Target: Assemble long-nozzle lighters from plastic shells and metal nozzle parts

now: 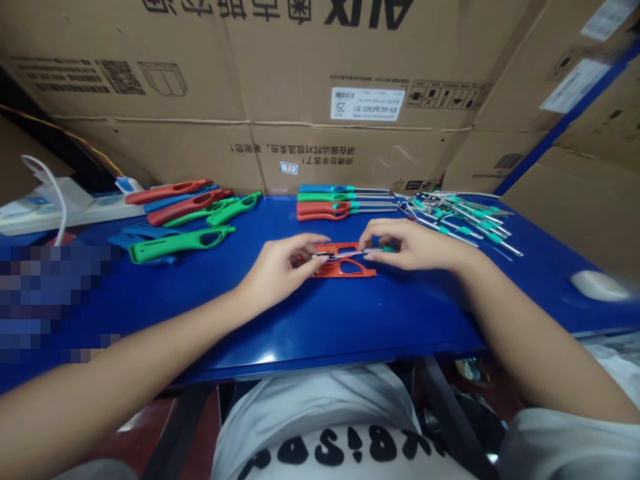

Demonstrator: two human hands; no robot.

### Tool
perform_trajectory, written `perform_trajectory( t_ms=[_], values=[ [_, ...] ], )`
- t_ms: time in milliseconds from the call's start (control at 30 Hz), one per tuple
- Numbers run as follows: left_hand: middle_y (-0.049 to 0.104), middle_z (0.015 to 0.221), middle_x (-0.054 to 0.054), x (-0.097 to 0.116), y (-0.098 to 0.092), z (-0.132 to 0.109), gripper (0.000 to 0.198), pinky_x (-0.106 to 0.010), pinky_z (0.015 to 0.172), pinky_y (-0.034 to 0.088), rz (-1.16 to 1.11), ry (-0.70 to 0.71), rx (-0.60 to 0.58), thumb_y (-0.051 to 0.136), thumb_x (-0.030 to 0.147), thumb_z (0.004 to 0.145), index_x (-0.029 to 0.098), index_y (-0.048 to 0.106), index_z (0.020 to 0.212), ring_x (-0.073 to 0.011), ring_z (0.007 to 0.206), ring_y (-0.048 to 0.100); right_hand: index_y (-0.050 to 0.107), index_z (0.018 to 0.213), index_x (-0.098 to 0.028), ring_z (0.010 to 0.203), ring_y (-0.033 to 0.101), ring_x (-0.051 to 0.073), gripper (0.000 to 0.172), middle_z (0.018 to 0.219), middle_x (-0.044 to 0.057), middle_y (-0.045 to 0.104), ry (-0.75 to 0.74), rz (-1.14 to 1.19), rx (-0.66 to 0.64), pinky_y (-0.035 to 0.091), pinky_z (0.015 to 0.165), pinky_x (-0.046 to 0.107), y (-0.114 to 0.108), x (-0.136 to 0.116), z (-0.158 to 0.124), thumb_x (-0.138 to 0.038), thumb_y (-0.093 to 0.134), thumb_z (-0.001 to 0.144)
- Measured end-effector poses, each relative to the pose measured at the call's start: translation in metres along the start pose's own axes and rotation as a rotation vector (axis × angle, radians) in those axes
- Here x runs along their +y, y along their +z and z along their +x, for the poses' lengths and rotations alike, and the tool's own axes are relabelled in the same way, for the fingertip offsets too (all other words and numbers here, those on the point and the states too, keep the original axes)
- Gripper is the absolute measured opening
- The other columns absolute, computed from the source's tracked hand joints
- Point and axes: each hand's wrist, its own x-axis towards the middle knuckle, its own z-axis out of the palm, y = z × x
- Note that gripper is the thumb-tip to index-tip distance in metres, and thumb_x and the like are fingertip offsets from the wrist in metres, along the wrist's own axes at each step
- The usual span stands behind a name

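Note:
An orange plastic lighter shell (345,267) lies flat on the blue table (350,320) in front of me. A thin metal rod insert with a teal part (353,252) rests along its top. My left hand (280,267) pinches the rod's left end against the shell. My right hand (410,243) pinches the rod's right end near the teal part. Both hands have fingers closed on the rod.
Empty red, green and blue shells (190,213) lie at the left. Three assembled lighters (340,200) sit behind my hands. Several metal rod inserts (465,217) are heaped at the right. Cardboard boxes (300,87) wall the back. A white power strip (65,207) sits far left.

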Motion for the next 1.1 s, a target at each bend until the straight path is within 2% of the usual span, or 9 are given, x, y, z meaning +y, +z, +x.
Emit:
perform_trajectory(
  t_ms=[167, 300, 367, 467, 633, 933, 1100],
  values=[
    [0.077, 0.082, -0.005, 0.002, -0.001, 0.0, 0.029, -0.024, 0.063, 0.053, 0.08, 0.027, -0.023, 0.066, 0.04, 0.093, 0.015, 0.077, 0.102, -0.0142, 0.065, 0.068, 0.069, 0.105, -0.018, 0.09, 0.066, 0.018, 0.027, 0.103, 0.007, 0.072, 0.145, 0.152, -0.175, 0.051, 0.078, 0.03, -0.006, -0.004, -0.003, -0.041, 0.063, 0.092],
    [0.077, 0.085, -0.004, -0.002, -0.002, 0.002, 0.025, -0.023, 0.065, 0.05, 0.165, 0.072, -0.038, 0.063, 0.036, 0.095, 0.016, 0.079, 0.097, -0.0133, 0.067, 0.066, 0.066, 0.112, -0.018, 0.064, 0.061, 0.011, 0.036, 0.093, 0.005, 0.072, 0.299, 0.304, -0.269, 0.048, 0.059, 0.025, -0.009, -0.006, -0.005, -0.048, 0.061, 0.093],
    [0.076, 0.086, -0.004, -0.004, -0.002, 0.003, 0.025, -0.024, 0.065, 0.049, 0.195, 0.099, -0.059, 0.061, 0.034, 0.097, 0.016, 0.079, 0.101, -0.0136, 0.069, 0.066, 0.066, 0.114, -0.017, 0.062, 0.06, 0.011, 0.038, 0.089, 0.005, 0.071, 0.336, 0.343, -0.282, 0.047, 0.055, 0.024, -0.009, -0.005, -0.006, -0.049, 0.061, 0.093],
    [0.075, 0.088, -0.006, -0.004, -0.002, 0.004, 0.027, -0.024, 0.064, 0.047, 0.233, 0.147, -0.089, 0.06, 0.032, 0.098, 0.015, 0.078, 0.108, -0.0141, 0.071, 0.065, 0.07, 0.111, -0.017, 0.075, 0.066, 0.015, 0.038, 0.091, 0.006, 0.073, 0.343, 0.316, -0.274, 0.052, 0.064, 0.026, -0.012, -0.002, -0.006, -0.048, 0.064, 0.09],
    [0.074, 0.096, -0.008, -0.003, 0.001, 0.004, 0.025, -0.025, 0.072, 0.05, 0.279, 0.23, -0.099, 0.06, 0.029, 0.098, 0.015, 0.078, 0.108, -0.0153, 0.079, 0.067, 0.074, 0.106, -0.017, 0.091, 0.071, 0.02, 0.036, 0.098, 0.006, 0.077, 0.35, 0.253, -0.281, 0.053, 0.082, 0.031, -0.014, 0.0, -0.005, -0.047, 0.069, 0.086],
    [0.074, 0.099, -0.009, -0.006, 0.004, 0.004, 0.024, -0.028, 0.077, 0.055, 0.319, 0.295, -0.114, 0.058, 0.025, 0.098, 0.015, 0.078, 0.106, -0.0171, 0.084, 0.071, 0.076, 0.097, -0.017, 0.084, 0.073, 0.02, 0.028, 0.092, 0.005, 0.079, 0.365, 0.218, -0.294, 0.052, 0.073, 0.028, -0.015, 0.0, -0.005, -0.041, 0.072, 0.083],
    [0.076, 0.097, -0.01, -0.002, 0.004, 0.001, 0.024, -0.03, 0.079, 0.057, 0.349, 0.284, -0.135, 0.058, 0.025, 0.098, 0.014, 0.079, 0.103, -0.0193, 0.086, 0.072, 0.079, 0.091, -0.018, 0.083, 0.071, 0.019, 0.025, 0.09, 0.004, 0.079, 0.303, 0.146, -0.266, 0.051, 0.075, 0.028, -0.013, -0.001, -0.005, -0.041, 0.073, 0.082]
  ],
)
